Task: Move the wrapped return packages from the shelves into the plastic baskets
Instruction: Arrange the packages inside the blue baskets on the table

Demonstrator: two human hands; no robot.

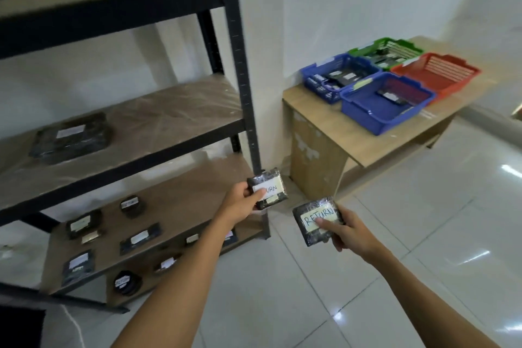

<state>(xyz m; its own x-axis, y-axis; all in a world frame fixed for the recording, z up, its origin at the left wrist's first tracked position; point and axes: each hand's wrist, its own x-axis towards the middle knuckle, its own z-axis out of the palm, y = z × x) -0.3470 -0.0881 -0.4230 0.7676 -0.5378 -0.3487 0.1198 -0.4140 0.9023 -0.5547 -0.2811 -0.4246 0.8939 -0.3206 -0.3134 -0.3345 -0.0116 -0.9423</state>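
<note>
Both hands are holding 1 wrapped black package each: the left hand [243,200] is gripping a package [268,192], and the right hand [348,230] is gripping another package [316,220] marked RETURN. More packages are lying on the shelves [158,206]. 4 baskets [364,113] are sitting on the bench [339,133].

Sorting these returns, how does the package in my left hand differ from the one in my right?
The left package is held higher, by the shelf post; the right package sits lower, over the floor. Left's label is partly thumb-covered; right's reads RETURN. Both are dark, plastic-wrapped and gripped.
</note>
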